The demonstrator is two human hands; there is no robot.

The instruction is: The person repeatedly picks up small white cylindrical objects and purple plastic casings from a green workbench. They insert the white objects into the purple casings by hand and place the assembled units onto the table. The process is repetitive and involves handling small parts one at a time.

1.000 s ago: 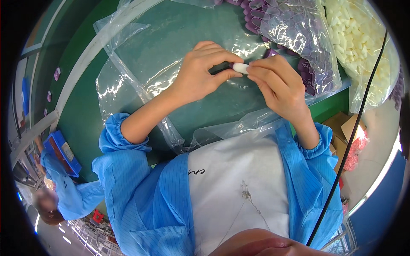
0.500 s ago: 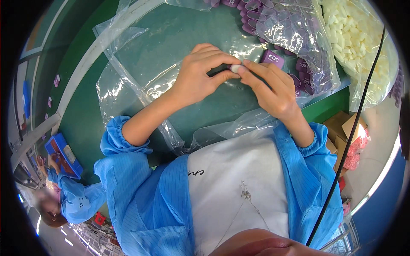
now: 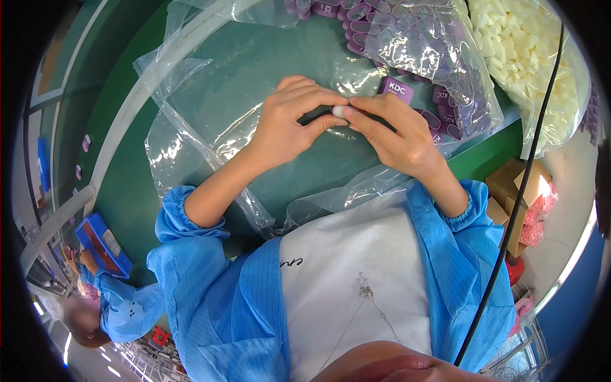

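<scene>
My left hand (image 3: pixel 286 124) is closed in a pinch, thumb and fingers around a small part that they mostly hide; half a second ago a purple rim showed there, like the purple casings nearby. At its right end a small white piece (image 3: pixel 338 111) sticks out between the two hands. On that white piece press the thumb and fingertips of my right hand (image 3: pixel 401 134), also closed. Both hands are held above clear plastic sheeting (image 3: pixel 254 83) on a green tabletop. Just beyond my right hand lies a purple casing (image 3: pixel 396 89) with pale lettering.
Many hollow purple casings (image 3: pixel 439 57) are heaped under clear plastic at the far right. Beside them is a clear bag of cream-white pieces (image 3: pixel 509 57). A black cable (image 3: pixel 541 140) crosses the right side. Cardboard boxes (image 3: pixel 506 184) stand below; at left, a co-worker sits by a blue tray (image 3: pixel 105 245).
My hands have shifted slightly left and nearer, still together. The purple rim beside the white piece is now hidden. The whole view has tilted a little.
</scene>
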